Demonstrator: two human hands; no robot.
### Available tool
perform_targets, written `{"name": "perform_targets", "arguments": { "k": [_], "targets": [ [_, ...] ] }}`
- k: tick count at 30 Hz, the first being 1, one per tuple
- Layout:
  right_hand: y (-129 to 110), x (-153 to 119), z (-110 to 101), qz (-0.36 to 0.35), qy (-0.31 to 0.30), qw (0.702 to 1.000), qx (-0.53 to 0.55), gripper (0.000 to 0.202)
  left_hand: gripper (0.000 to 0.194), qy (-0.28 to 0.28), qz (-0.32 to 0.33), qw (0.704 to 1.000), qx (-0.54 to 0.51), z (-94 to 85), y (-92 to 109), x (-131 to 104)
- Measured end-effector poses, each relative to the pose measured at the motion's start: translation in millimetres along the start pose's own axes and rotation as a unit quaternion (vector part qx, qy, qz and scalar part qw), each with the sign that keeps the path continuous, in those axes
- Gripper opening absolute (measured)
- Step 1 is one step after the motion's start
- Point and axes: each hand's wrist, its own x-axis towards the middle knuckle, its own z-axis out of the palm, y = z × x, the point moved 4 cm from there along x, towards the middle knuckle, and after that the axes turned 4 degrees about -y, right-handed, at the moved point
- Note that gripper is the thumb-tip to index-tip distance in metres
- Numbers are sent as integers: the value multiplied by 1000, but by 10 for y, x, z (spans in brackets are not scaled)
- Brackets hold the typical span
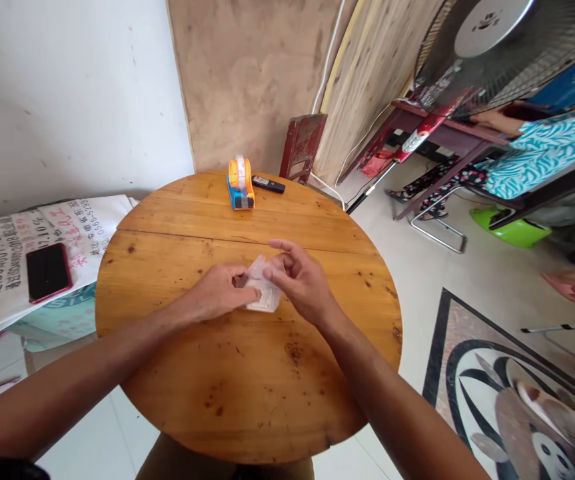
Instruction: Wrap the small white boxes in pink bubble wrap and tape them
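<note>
Between my hands, over the middle of the round wooden table (247,373), is a small clear plastic package (266,298) with something white inside. My left hand (217,290) grips its left side, the thumb pressed on the front. My right hand (300,277) pinches the raised upper flap of the package between thumb and fingers, with the index finger stretched out. The exact kind of the contents is too small to tell. Beyond my hands, a blue and orange tape dispenser (240,187) with a roll of tape stands near the far edge.
A black remote-like object (268,185) lies beside the dispenser. On white printed sacks (2,240) at the left rests a phone (48,272). A red chair (303,143) stands behind the table. A standing fan (492,53) and a seated person (547,150) are at the right.
</note>
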Motion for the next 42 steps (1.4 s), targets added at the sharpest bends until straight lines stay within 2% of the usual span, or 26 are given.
{"name": "perform_targets", "arguments": {
  "k": [2,4,6,8,11,13,16,20,23,26,33,38,42],
  "targets": [
    [110,169,-51,55,-16,995,82,44,25,-29,-83,995,-51,-2,16,66],
    [220,248,-90,84,-11,987,135,45,28,-27,-119,990,-74,-19,17,115],
    [289,239,-110,88,-20,981,172,54,30,-7,-110,991,-73,-44,8,145],
    [305,178,-102,85,-67,976,189,69,30,16,-70,995,-65,-69,-5,159],
    [282,80,-74,76,-145,977,140,93,28,38,-25,999,-23,-90,-36,160],
    [267,59,-73,56,-147,984,82,98,26,53,-18,998,12,-102,-62,150],
    [266,76,-74,36,-133,989,53,97,27,65,8,997,-28,-117,-63,126],
    [325,115,-83,86,-152,977,121,97,40,2,17,978,-207,-81,-49,114],
    [370,139,-90,116,-166,966,162,97,47,-28,5,963,-267,-47,-63,127],
    [398,155,-91,125,-147,968,161,94,47,-29,-2,958,-285,-26,-108,150],
    [406,108,-65,91,-81,989,79,87,57,59,-12,965,-255,-65,-192,171],
    [402,75,-38,31,-77,996,-15,76,54,64,-9,963,-263,-63,-200,177],
    [405,91,-45,52,-65,996,17,80,51,47,0,962,-270,-55,-201,169]
  ]
}}
